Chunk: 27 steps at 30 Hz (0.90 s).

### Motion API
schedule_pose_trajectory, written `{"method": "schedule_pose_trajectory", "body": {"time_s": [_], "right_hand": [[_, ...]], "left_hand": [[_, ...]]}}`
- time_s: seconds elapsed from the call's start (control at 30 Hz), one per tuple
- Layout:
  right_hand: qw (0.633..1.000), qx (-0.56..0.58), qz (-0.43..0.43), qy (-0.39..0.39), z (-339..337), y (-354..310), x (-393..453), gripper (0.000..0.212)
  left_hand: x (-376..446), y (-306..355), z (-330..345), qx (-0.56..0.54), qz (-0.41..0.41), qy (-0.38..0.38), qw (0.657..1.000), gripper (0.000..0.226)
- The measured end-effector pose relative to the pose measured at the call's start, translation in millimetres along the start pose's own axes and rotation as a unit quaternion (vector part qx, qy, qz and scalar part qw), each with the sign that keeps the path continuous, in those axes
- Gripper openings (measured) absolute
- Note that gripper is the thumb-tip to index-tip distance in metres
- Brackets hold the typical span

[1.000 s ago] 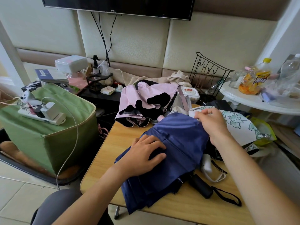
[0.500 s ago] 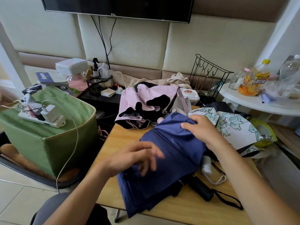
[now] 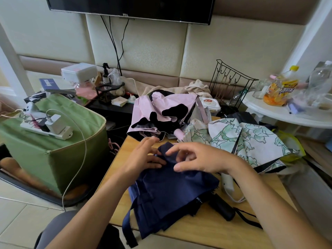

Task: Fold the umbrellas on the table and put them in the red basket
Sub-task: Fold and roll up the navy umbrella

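A navy blue umbrella [image 3: 168, 196] lies collapsed on the wooden table [image 3: 203, 230], its black handle [image 3: 221, 207] pointing right. My left hand [image 3: 143, 157] pinches the upper fold of the navy cloth. My right hand [image 3: 199, 159] hovers over the same fold with fingers curled and spread, touching the cloth lightly. A pink and black umbrella [image 3: 161, 112] lies behind. A white umbrella with a green leaf print [image 3: 242, 137] lies at the right, its white handle [image 3: 227, 182] beside my right wrist. No red basket is in view.
A green fabric box [image 3: 53, 146] with a power strip and chargers [image 3: 48, 128] stands left of the table. A black wire rack [image 3: 231, 83] and a white round table [image 3: 287, 112] with bottles stand at the back right. Clutter fills the shelf behind.
Both hands have moved to the far top edge of the navy umbrella and come close together. The navy cloth is gathered narrower, and the leaf-print umbrella is more exposed.
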State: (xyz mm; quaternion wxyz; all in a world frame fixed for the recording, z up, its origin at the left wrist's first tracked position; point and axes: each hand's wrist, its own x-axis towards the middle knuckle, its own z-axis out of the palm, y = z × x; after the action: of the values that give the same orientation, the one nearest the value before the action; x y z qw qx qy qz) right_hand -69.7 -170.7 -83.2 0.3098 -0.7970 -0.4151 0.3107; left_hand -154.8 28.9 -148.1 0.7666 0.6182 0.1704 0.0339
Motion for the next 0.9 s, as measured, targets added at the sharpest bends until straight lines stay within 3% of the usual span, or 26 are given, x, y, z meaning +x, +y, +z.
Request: {"method": "schedule_pose_trajectory", "body": {"time_s": [0.1, 0.17, 0.23, 0.33, 0.43, 0.53, 0.63, 0.67, 0.77, 0.83, 0.9], "right_hand": [[0.998, 0.019, 0.01, -0.057, 2, -2, -4, 0.029], [0.999, 0.033, 0.004, 0.016, 0, 2, -2, 0.021], [0.99, 0.016, 0.017, 0.138, -4, 10, 1, 0.015], [0.971, -0.017, 0.058, 0.231, -5, 19, 4, 0.016], [0.974, -0.044, 0.064, 0.214, 8, 16, 4, 0.029], [0.971, -0.074, 0.065, 0.216, 25, 10, 6, 0.049], [0.968, -0.125, 0.076, 0.206, 28, -1, 5, 0.066], [0.962, -0.149, 0.077, 0.215, 28, -2, 6, 0.063], [0.938, -0.18, 0.064, 0.29, 23, -3, 12, 0.019], [0.932, -0.164, 0.074, 0.313, 17, -5, 15, 0.012], [0.934, -0.156, 0.091, 0.307, 10, -10, 16, 0.01]], "left_hand": [[1, -3, -1, 0.055, -0.016, 0.012, 0.998, 0.038], [4, -7, 0, 0.085, 0.001, 0.028, 0.996, 0.027], [7, -10, -1, 0.094, 0.022, 0.045, 0.994, 0.013], [10, -10, -4, 0.07, 0.04, 0.068, 0.994, 0.022], [10, -7, -1, 0.039, 0.058, 0.063, 0.996, 0.03], [13, 0, 3, -0.029, 0.052, 0.012, 0.998, 0.031], [18, 3, 8, 0.012, 0.088, -0.054, 0.995, 0.033], [21, 2, 8, 0.064, 0.12, -0.059, 0.989, 0.034], [31, 2, 10, 0.223, 0.226, -0.034, 0.948, 0.017], [38, 2, 10, 0.264, 0.266, -0.021, 0.927, 0.011], [43, 4, 10, 0.241, 0.275, -0.036, 0.93, 0.01]]}}
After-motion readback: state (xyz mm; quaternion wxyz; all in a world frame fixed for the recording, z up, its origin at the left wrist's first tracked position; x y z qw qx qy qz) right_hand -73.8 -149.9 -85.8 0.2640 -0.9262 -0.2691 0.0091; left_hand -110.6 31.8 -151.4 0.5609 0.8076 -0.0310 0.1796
